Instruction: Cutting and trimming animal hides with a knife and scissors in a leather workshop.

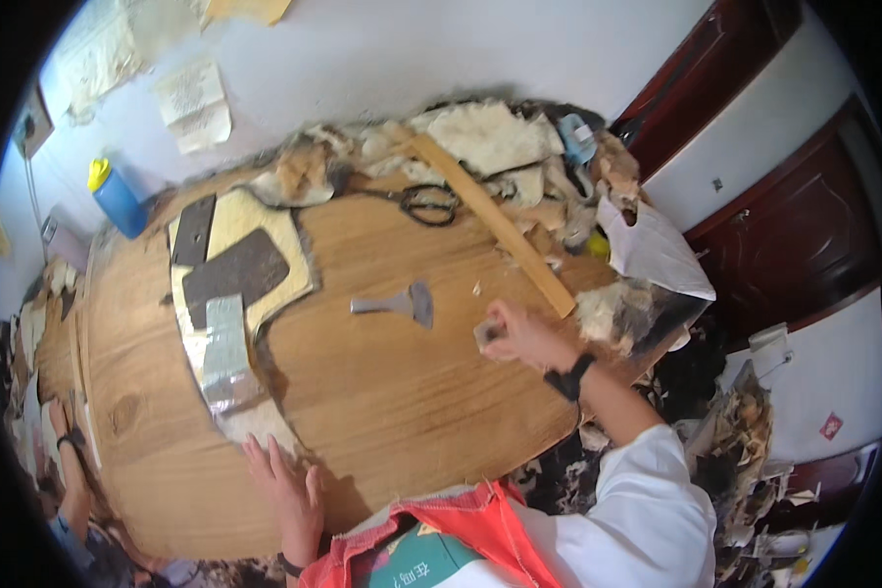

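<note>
The head view is showing the hands well apart: the left hand [286, 495] is spreading open at the lower end of a pale hide piece [255, 216] lying on the wooden table [372, 397], while the right hand [527, 335] is gripping a small brownish block [486, 336] beyond a flared metal tool [400, 304].

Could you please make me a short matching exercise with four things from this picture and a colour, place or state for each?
Things
1. Bottle
2. Scissors
3. Flared metal tool
4. Right hand

Descriptions
A. Lying by itself near the middle of the table
B. Gripping a small object
C. Blue with a yellow top
D. Black-handled, near the long wooden strip

Pairs: 1-C, 2-D, 3-A, 4-B
</note>
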Action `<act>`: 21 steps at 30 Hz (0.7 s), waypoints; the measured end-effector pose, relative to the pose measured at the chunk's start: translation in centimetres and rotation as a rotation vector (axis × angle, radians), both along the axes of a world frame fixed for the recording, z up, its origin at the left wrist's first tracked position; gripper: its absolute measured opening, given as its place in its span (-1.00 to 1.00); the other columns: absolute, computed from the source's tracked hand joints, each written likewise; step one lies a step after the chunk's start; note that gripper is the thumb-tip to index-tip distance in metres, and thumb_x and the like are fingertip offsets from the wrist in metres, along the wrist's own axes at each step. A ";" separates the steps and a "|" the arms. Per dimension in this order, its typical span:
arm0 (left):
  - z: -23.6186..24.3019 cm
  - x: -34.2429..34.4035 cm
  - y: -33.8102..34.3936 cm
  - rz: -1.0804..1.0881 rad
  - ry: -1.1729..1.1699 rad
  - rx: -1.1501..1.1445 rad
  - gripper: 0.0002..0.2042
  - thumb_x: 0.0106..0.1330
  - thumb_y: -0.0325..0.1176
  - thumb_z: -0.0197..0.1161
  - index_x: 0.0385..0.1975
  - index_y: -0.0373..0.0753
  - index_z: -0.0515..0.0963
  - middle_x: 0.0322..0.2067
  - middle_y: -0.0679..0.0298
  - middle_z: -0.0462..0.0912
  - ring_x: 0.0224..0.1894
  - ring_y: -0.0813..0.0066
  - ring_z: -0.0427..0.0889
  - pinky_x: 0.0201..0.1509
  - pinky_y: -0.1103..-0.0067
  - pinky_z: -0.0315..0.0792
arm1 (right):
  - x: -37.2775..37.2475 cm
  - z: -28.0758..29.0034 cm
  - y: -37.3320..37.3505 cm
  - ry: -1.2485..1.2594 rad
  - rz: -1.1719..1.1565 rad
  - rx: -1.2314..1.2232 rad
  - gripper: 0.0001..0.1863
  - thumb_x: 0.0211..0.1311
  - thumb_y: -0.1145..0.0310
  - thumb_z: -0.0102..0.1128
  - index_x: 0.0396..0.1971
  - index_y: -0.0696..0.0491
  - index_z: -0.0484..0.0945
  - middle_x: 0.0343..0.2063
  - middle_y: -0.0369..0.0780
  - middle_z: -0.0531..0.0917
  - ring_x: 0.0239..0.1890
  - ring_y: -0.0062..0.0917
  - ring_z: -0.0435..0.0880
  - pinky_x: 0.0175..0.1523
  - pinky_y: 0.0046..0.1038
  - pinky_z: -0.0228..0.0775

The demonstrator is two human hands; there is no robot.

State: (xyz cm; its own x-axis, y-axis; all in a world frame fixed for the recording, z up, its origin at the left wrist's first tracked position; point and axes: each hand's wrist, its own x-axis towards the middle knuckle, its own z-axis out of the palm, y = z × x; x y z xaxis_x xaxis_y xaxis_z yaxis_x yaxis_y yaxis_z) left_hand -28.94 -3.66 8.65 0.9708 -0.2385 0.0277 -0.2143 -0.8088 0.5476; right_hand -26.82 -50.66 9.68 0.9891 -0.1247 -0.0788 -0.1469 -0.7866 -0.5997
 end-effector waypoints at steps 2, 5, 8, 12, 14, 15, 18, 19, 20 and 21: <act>0.0 0.8 -0.4 -0.024 0.025 -0.007 -0.20 0.22 -0.34 0.28 0.45 -0.28 0.02 0.49 -0.14 -0.17 0.52 -0.22 -0.22 0.48 -0.07 -0.22 | -3.0 -1.3 -0.3 -0.033 0.034 0.043 -0.78 0.09 0.34 0.33 -0.35 0.12 0.53 -0.41 -0.14 0.64 -0.38 -0.30 0.61 -0.27 -0.34 0.45; -1.0 1.1 0.4 -0.019 0.038 0.003 -0.17 0.19 -0.37 0.31 0.45 -0.29 0.02 0.49 -0.14 -0.18 0.52 -0.23 -0.23 0.47 -0.07 -0.21 | -6.0 1.5 1.2 0.349 0.252 0.267 -0.85 0.07 0.43 0.28 -0.37 0.13 0.55 -0.54 -0.18 0.62 -0.44 -0.41 0.60 -0.29 -0.41 0.44; -0.7 1.8 -0.1 -0.002 0.113 0.036 -0.16 0.18 -0.35 0.33 0.45 -0.30 0.02 0.49 -0.15 -0.18 0.52 -0.22 -0.24 0.47 -0.08 -0.22 | -7.0 4.0 1.7 0.554 0.338 0.467 -0.87 0.10 0.45 0.26 -0.35 0.13 0.57 -0.52 -0.23 0.63 -0.43 -0.52 0.59 -0.28 -0.44 0.44; -0.5 2.0 -0.5 -0.013 0.145 0.120 -0.14 0.16 -0.32 0.35 0.45 -0.30 0.02 0.49 -0.15 -0.15 0.52 -0.22 -0.25 0.47 -0.08 -0.23 | -4.2 5.7 -0.6 0.535 0.263 0.507 -0.89 0.21 0.41 0.25 -0.29 0.10 0.59 -0.41 -0.36 0.65 -0.35 -0.68 0.56 -0.22 -0.54 0.43; -0.5 2.2 -0.7 -0.013 0.152 0.137 -0.13 0.16 -0.31 0.35 0.45 -0.29 0.02 0.49 -0.15 -0.15 0.52 -0.22 -0.25 0.46 -0.09 -0.23 | -0.6 6.8 -2.7 0.426 0.219 0.409 -0.86 0.20 0.40 0.25 -0.26 0.10 0.59 -0.39 -0.34 0.66 -0.31 -0.66 0.58 -0.18 -0.52 0.46; -0.1 2.0 -0.6 0.007 0.168 0.145 -0.14 0.15 -0.34 0.35 0.45 -0.29 0.03 0.49 -0.12 -0.14 0.53 -0.18 -0.24 0.48 -0.04 -0.24 | 1.4 6.2 -4.1 0.371 0.188 0.411 -0.83 0.19 0.40 0.25 -0.23 0.10 0.59 -0.36 -0.32 0.67 -0.28 -0.64 0.59 -0.15 -0.50 0.47; 0.0 2.1 -0.6 0.000 0.187 0.131 -0.13 0.15 -0.34 0.35 0.46 -0.28 0.03 0.49 -0.11 -0.14 0.53 -0.19 -0.24 0.48 -0.05 -0.24 | 7.5 3.8 -11.2 0.024 -0.153 -0.085 -0.77 0.16 0.38 0.25 -0.20 0.14 0.58 -0.26 -0.16 0.66 -0.18 -0.34 0.63 -0.05 -0.31 0.50; 0.0 2.0 -0.6 -0.016 0.184 0.111 -0.12 0.15 -0.31 0.36 0.46 -0.29 0.02 0.49 -0.14 -0.14 0.52 -0.23 -0.24 0.46 -0.10 -0.23 | 8.1 2.9 -14.4 -0.186 -0.142 -0.469 -0.75 0.15 0.38 0.24 -0.18 0.15 0.57 -0.19 -0.10 0.63 -0.10 -0.22 0.62 0.00 -0.23 0.49; -0.3 2.2 -0.7 -0.014 0.191 0.115 -0.12 0.15 -0.31 0.36 0.46 -0.29 0.02 0.49 -0.14 -0.14 0.52 -0.23 -0.24 0.46 -0.10 -0.23 | 8.8 2.9 -16.1 -0.217 -0.275 -0.611 -0.74 0.13 0.40 0.24 -0.17 0.14 0.56 -0.15 -0.06 0.58 -0.04 -0.14 0.56 0.05 -0.17 0.45; -0.4 2.1 -0.5 -0.018 0.188 0.092 -0.12 0.14 -0.31 0.36 0.46 -0.29 0.02 0.49 -0.13 -0.13 0.52 -0.22 -0.24 0.46 -0.10 -0.24 | 9.5 2.9 -17.1 -0.254 -0.399 -0.751 -0.73 0.11 0.41 0.23 -0.16 0.14 0.56 -0.10 -0.03 0.53 0.03 -0.05 0.50 0.09 -0.11 0.42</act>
State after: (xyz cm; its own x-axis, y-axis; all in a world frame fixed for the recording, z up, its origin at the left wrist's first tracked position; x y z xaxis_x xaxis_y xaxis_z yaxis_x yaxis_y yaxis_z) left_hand -26.82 -4.12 8.26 0.9523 -0.2495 -0.1760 -0.1308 -0.8542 0.5032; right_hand -17.27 -67.71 12.59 0.8375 -0.3944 0.3783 -0.4269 -0.9043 0.0022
